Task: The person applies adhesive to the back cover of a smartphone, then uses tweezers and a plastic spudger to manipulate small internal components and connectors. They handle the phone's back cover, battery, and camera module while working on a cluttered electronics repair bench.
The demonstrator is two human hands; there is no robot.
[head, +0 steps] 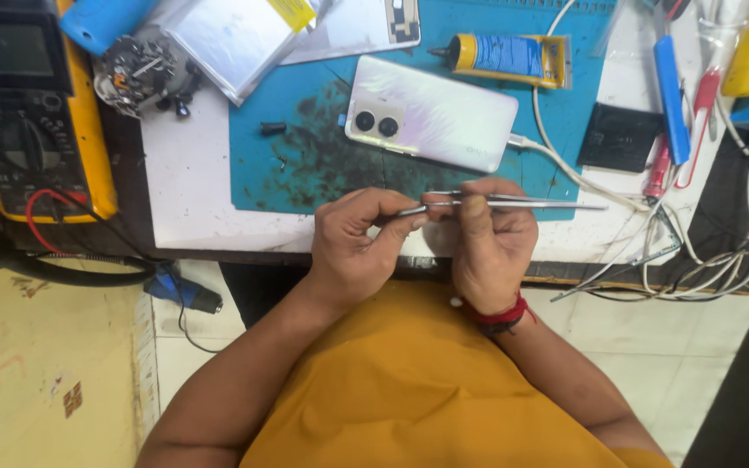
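My left hand (359,243) and my right hand (491,238) meet at the near edge of the bench, both pinching a pair of slim metal tweezers (539,203) that lie level, one end sticking out to the right. Something small may sit between the fingertips, but it is too small to tell. Just beyond the hands a pearl-white phone (431,113) lies face down on a blue work mat (305,165), its two camera lenses at the left, with a white cable (556,160) plugged into its right end.
A yellow multimeter (28,113) with red lead stands at the left. At the back lie a glue tube (500,56), a silver pouch (227,39) and small parts (140,74). Right of the mat are a black square part (621,137), blue and red tools (669,87) and tangled wires (721,260).
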